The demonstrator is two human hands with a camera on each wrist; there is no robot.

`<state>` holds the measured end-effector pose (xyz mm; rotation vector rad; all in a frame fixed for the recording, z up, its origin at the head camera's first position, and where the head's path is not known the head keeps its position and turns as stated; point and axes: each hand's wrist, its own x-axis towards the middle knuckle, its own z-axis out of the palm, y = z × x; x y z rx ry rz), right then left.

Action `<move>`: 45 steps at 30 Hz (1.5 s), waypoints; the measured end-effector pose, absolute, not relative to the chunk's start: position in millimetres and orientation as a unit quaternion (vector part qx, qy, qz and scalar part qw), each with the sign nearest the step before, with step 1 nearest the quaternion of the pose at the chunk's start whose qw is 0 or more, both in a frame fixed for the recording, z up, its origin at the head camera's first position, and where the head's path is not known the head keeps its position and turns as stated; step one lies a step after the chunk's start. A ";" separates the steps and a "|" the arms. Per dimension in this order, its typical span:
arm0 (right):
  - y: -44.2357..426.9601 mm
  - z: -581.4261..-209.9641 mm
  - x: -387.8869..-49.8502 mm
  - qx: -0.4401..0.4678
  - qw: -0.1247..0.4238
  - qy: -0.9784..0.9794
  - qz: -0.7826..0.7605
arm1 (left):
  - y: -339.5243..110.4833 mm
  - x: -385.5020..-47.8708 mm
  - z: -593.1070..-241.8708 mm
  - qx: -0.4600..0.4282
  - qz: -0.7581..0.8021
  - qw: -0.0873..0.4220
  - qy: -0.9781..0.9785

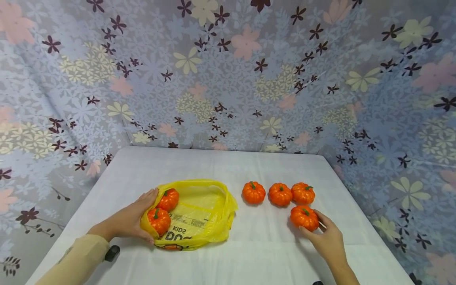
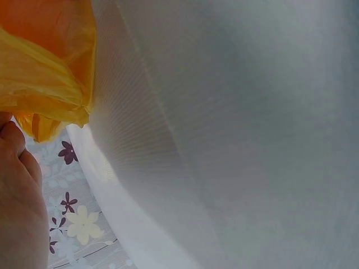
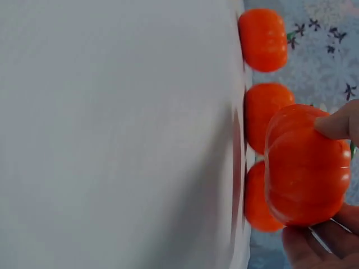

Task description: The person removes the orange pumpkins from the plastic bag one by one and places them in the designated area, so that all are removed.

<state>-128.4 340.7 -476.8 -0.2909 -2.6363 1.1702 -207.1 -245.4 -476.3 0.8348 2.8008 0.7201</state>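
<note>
An orange pumpkin [image 1: 304,218] with a green stem is pinched between the thumb and fingers of my right hand [image 1: 328,240]; the right wrist view shows this pumpkin [image 3: 306,166] in front of the others. On the left lies a yellow plastic bag [image 1: 217,217], its mouth spread wide. Two pumpkins [image 1: 159,221] sit inside at its left side. My left hand [image 1: 133,219] holds the bag's left edge, thumb at the front and fingers at the back. In the left wrist view the bag [image 2: 45,73] covers part of that hand [image 2: 19,196].
Three more pumpkins [image 1: 253,192] stand in a row behind the held one, on the white-covered table [image 1: 263,261]. A black object [image 1: 112,253] is by the left sleeve. Flowered cloth [image 1: 221,79] hangs behind and at both sides.
</note>
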 end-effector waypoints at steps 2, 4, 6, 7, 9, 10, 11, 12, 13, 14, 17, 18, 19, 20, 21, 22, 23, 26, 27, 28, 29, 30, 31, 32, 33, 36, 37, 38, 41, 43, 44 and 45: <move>348.5 -475.5 -126.4 -0.113 0.097 -0.908 0.392 | -245.1 -207.1 -476.0 0.279 0.238 0.064 0.928; 354.9 -474.3 -125.9 -0.123 0.070 -0.912 0.384 | -244.8 -206.9 -475.4 0.279 0.237 0.066 0.928; 359.9 -473.0 -126.5 -0.129 0.052 -0.914 0.382 | -244.8 -206.7 -474.8 0.278 0.237 0.067 0.929; 362.1 -472.4 -127.1 -0.130 0.046 -0.914 0.382 | -244.7 -206.8 -474.5 0.278 0.236 0.068 0.929; 365.5 -471.3 -128.0 -0.133 0.043 -0.914 0.381 | -244.2 -207.0 -474.0 0.277 0.236 0.068 0.929; 366.9 -470.7 -128.3 -0.133 0.043 -0.914 0.380 | -244.0 -206.9 -473.8 0.277 0.236 0.068 0.929; 368.1 -469.8 -128.6 -0.136 0.040 -0.914 0.379 | -243.8 -206.5 -473.6 0.277 0.236 0.068 0.929; 369.2 -469.3 -129.0 -0.138 0.036 -0.915 0.377 | -243.5 -206.2 -473.6 0.276 0.238 0.068 0.929; 370.1 -468.7 -129.5 -0.139 0.032 -0.917 0.373 | -243.2 -205.9 -473.5 0.276 0.240 0.068 0.928; 370.9 -468.1 -129.8 -0.141 0.027 -0.918 0.371 | -242.9 -205.5 -473.6 0.276 0.242 0.068 0.928; 371.9 -467.8 -131.2 -0.137 0.012 -0.921 0.365 | -242.9 -205.2 -474.2 0.276 0.245 0.068 0.927; 372.2 -468.3 -131.6 -0.134 0.010 -0.922 0.364 | -243.1 -205.5 -474.6 0.277 0.246 0.067 0.927; 372.4 -468.7 -131.8 -0.133 0.007 -0.923 0.362 | -243.2 -205.6 -475.2 0.277 0.245 0.067 0.927; 372.7 -469.3 -131.8 -0.134 0.004 -0.922 0.363 | -243.2 -205.8 -475.8 0.278 0.244 0.066 0.926; 373.0 -469.9 -131.8 -0.135 0.002 -0.922 0.363 | -243.3 -205.9 -476.3 0.280 0.244 0.066 0.926; 373.3 -470.4 -131.7 -0.137 -0.002 -0.921 0.365 | -243.2 -205.9 -476.8 0.280 0.243 0.066 0.926; 373.7 -470.9 -131.7 -0.139 -0.006 -0.920 0.366 | -243.2 -205.8 -477.3 0.281 0.242 0.067 0.926; 373.8 -471.6 -131.9 -0.146 -0.014 -0.918 0.369 | -243.3 -205.7 -478.0 0.281 0.240 0.066 0.927; 373.4 -471.5 -132.4 -0.147 -0.016 -0.918 0.369 | -243.4 -205.8 -478.0 0.281 0.239 0.066 0.927; 372.8 -471.2 -133.0 -0.146 -0.017 -0.920 0.365 | -243.4 -205.9 -477.9 0.281 0.238 0.064 0.927; 372.1 -470.8 -133.8 -0.146 -0.017 -0.922 0.358 | -243.6 -206.2 -477.9 0.280 0.238 0.064 0.928; 371.7 -470.2 -134.6 -0.145 -0.017 -0.925 0.351 | -243.7 -206.4 -477.7 0.280 0.238 0.063 0.928; 370.9 -468.8 -135.1 -0.145 -0.015 -0.928 0.344 | -243.6 -206.5 -477.4 0.279 0.238 0.063 0.928; 370.2 -467.0 -135.6 -0.145 -0.012 -0.930 0.339 | -243.5 -206.5 -477.4 0.278 0.237 0.063 0.929; 369.4 -464.6 -135.9 -0.144 -0.008 -0.932 0.332 | -243.5 -206.6 -477.4 0.278 0.236 0.064 0.929; 366.8 -455.8 -136.3 -0.138 0.011 -0.936 0.324 | -243.5 -206.5 -477.2 0.273 0.234 0.067 0.931; 365.4 -452.4 -136.1 -0.136 0.019 -0.936 0.325 | -243.6 -206.4 -477.3 0.272 0.235 0.069 0.930; 364.3 -449.4 -136.0 -0.133 0.027 -0.936 0.325 | -243.6 -206.2 -477.4 0.272 0.237 0.071 0.930; 359.8 -440.8 -135.2 -0.121 0.055 -0.936 0.326 | -243.6 -206.0 -477.5 0.270 0.237 0.074 0.930; 355.2 -435.2 -135.1 -0.109 0.076 -0.936 0.326 | -243.6 -206.1 -477.6 0.270 0.236 0.074 0.930; 352.1 -432.3 -134.9 -0.102 0.085 -0.935 0.330 | -243.6 -206.2 -477.7 0.269 0.234 0.074 0.931; 348.4 -429.3 -134.7 -0.095 0.093 -0.933 0.333 | -243.5 -206.2 -477.6 0.268 0.233 0.074 0.932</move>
